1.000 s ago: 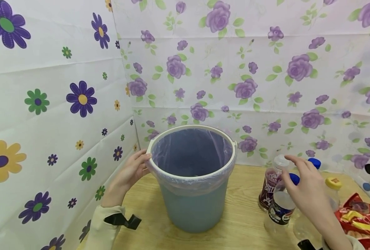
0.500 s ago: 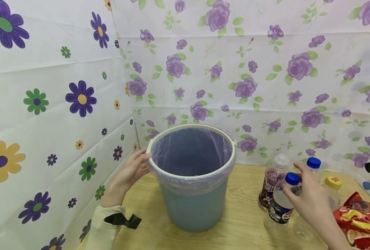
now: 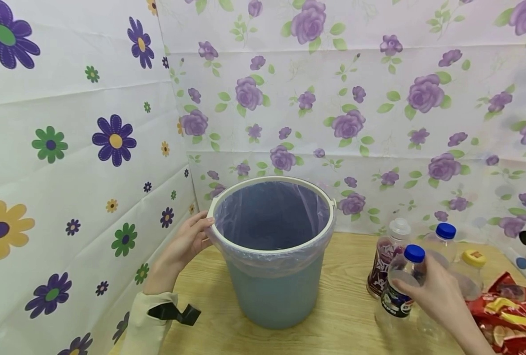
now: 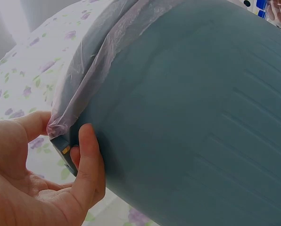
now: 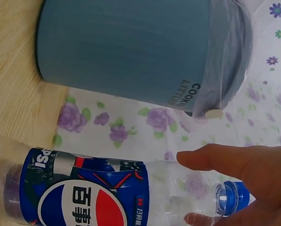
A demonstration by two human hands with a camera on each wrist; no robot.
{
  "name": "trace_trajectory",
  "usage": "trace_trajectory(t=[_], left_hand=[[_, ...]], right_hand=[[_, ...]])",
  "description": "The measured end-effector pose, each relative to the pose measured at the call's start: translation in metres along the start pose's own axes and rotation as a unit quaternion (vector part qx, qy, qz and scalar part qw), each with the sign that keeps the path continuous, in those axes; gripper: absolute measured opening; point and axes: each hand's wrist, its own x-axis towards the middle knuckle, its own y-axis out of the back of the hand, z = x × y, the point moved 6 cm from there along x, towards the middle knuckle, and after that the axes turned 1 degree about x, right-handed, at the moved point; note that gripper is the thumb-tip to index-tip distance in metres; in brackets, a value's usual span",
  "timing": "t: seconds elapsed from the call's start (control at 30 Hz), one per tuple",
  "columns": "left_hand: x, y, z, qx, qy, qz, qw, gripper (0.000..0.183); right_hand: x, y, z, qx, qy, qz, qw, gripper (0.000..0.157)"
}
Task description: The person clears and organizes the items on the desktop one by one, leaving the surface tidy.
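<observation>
Blue-grey plastic makes up the bin, which stands in the middle of the wooden table. A thin, see-through bag lines it and folds down over the outside, with a white rim round the top. The left hand holds the left side of the rim, with its fingers bent there. On that arm is a pale sleeve with a black strap on it.

To the right of the bin, well apart from it, the Pepsi bottle stands upright with its blue cap on. The right hand grasps the upper part of this bottle, thumb on one side and fingers on the other; I cannot tell how hard it squeezes.

Just left of it and a bit farther back is a purple bottle. Behind the right hand are a blue-capped bottle and, more to the right, a yellow-capped bottle. Red snack bags lie at the near right. Flowery cloth hangs at the far side.
</observation>
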Motion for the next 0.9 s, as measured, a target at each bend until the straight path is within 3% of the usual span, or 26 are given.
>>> trace_trajectory(t=[0.13, 0.37, 0.6, 0.9], left_hand=[[0.000, 0.000, -0.001, -0.002, 0.000, -0.003, 1.0000, 0.057], [0.001, 0.000, -0.001, -0.004, 0.002, 0.001, 1.0000, 0.057], [0.001, 0.000, 0.000, -0.006, 0.007, 0.003, 1.0000, 0.056], [0.001, 0.001, 0.000, -0.007, 0.006, 0.001, 1.0000, 0.055]], right_hand=[[0.001, 0.001, 0.000, -0.006, -0.009, -0.004, 1.000, 0.062], [0.000, 0.011, -0.013, -0.008, 0.024, 0.013, 1.000, 0.050], [0.001, 0.021, -0.023, 0.013, 0.027, 0.004, 1.000, 0.066], [0.007, 0.034, -0.040, 0.014, 0.044, 0.012, 0.999, 0.073]])
